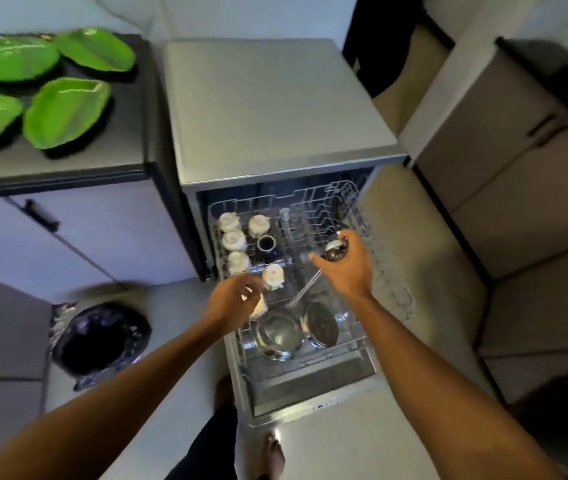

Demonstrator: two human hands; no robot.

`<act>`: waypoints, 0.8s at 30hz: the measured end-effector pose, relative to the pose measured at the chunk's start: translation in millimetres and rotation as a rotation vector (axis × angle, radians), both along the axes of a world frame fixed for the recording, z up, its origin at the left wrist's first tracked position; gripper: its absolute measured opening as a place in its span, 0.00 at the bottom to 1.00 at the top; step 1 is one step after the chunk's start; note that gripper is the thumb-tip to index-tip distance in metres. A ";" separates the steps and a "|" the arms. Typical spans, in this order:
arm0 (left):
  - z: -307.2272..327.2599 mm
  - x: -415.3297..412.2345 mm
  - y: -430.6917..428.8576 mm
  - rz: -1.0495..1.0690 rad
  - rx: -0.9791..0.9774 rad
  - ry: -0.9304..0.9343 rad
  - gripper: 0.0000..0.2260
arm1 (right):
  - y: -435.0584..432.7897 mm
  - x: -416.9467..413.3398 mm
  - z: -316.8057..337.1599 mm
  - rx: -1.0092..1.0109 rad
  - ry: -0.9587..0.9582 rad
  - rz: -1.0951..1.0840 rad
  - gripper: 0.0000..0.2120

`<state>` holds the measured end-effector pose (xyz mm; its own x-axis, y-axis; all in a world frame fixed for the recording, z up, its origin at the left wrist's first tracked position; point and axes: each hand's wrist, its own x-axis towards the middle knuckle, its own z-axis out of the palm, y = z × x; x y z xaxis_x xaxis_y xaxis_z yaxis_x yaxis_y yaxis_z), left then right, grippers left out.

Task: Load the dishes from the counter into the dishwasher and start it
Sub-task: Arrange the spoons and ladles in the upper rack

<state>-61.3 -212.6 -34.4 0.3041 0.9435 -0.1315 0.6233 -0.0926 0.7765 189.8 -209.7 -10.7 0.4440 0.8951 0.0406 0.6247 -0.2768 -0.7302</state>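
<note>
My bare forearms (102, 410) reach in from the near edge. My right hand (344, 271) curls its fingers round the bowl of a long-handled steel ladle (335, 253), above the pulled-out wire dishwasher rack (355, 209). My left hand (232, 303) hovers with fingers curled over a pale cup (261, 307); I cannot tell whether they grip it. Round steel bowls (279, 336) sit nearer. Green leaf-shaped plates (67, 112) lie on the dark counter (78, 157), far left.

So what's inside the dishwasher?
Five white cups, a dark cup and two steel pots. The left hand, gripping another white cup, and the ladle in the right hand cover whatever lies beneath them.
</note>
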 end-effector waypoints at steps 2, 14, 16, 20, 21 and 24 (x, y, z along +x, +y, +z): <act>1.6 22.5 30.4 -0.113 -0.011 0.009 0.10 | 3.0 24.0 -6.3 -0.038 -0.001 -0.156 0.31; 12.3 143.7 189.0 -0.455 0.458 0.158 0.11 | 36.8 127.7 -30.3 -0.040 0.094 -0.797 0.21; 16.2 165.3 208.2 -0.459 0.541 0.234 0.15 | 46.9 143.4 -39.1 -0.006 0.086 -0.751 0.18; 24.4 211.6 238.7 -0.444 0.617 0.393 0.23 | 68.8 170.9 -66.4 0.036 -0.011 -0.597 0.20; 25.8 222.2 246.0 -0.449 0.635 0.428 0.26 | 72.8 174.8 -74.2 0.052 -0.040 -0.545 0.22; 18.4 257.1 267.8 -0.480 0.624 0.511 0.31 | 79.5 186.8 -102.2 0.061 -0.115 -0.412 0.19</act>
<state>195.7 55.2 -16.0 0.7244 0.6768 0.1310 0.6619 -0.7360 0.1422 376.5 -130.2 -112.9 0.7534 0.6383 0.1582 0.5492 -0.4785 -0.6851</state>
